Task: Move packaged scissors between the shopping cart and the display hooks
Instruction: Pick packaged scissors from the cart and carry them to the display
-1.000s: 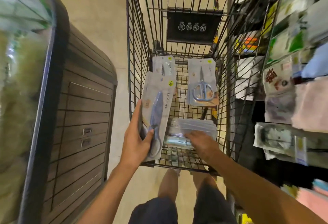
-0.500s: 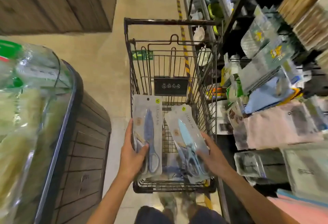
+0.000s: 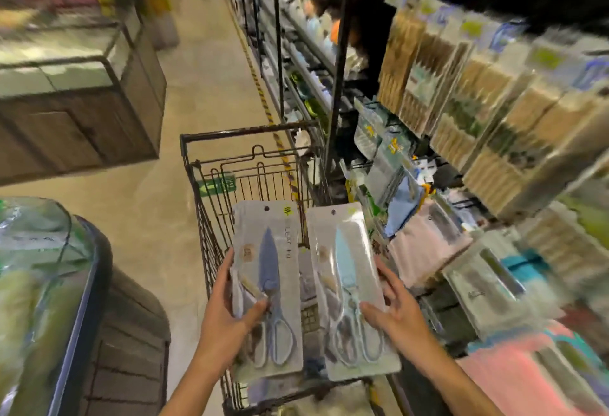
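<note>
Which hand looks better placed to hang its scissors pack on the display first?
Probably the right hand: its pack is nearer the display on the right. The left hand would need to cross over.

Scissors packs (image 3: 267,287) w/ shiny clear plastic over matt card; cart (image 3: 211,251) is dark metal wire; cabinet (image 3: 82,125) looks wood.

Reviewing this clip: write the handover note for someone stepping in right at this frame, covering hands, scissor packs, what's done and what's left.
Left hand: grips the pack with dark blue scissors, held above the shopping cart.
Right hand: grips the pack with light blue scissors beside it, also above the cart.
Done: both packs are lifted out of the cart, hang holes up.
Left: hang each pack on a hook in the display to the right; the exact hook is not discernible in the blur. More packs seem to lie in the cart.
</note>
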Tool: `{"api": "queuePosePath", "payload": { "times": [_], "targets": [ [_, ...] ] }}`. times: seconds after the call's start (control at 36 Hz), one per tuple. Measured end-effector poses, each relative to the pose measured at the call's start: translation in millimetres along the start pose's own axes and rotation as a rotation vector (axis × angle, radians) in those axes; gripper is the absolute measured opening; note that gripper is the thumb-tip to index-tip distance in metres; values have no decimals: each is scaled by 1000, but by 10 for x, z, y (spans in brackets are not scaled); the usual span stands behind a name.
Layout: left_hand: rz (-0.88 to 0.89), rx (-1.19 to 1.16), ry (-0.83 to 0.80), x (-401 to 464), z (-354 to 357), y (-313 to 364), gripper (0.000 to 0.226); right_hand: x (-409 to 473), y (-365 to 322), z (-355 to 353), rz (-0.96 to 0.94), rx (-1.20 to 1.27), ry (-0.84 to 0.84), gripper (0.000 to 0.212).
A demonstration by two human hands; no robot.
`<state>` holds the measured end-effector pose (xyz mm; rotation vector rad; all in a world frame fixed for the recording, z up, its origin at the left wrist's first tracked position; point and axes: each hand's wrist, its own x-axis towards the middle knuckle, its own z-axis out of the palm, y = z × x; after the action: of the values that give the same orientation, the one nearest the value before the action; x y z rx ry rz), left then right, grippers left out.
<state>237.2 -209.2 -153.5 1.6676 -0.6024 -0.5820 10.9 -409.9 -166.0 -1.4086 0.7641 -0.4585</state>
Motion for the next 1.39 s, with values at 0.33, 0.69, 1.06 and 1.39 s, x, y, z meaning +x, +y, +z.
{"api": "queuePosePath", "payload": {
  "times": [0.33,0.69,1.06,1.39],
  "targets": [
    [90,-7,-191,-894,616,512,101,-1456,-116,-460,-173,19,272,80],
    [204,14,-506,-1595,1168,929,95,-3049,-185,-662,-259,-11,666,77],
    [317,-133,-879,-2190,1673,1110,91,-4483,-196,-360,-244,-18,1084,80],
    [452,-213,-1175,-3483,2317,1635,93,-6035,-264,-434,-300,-66,1378,81]
  ]
}}
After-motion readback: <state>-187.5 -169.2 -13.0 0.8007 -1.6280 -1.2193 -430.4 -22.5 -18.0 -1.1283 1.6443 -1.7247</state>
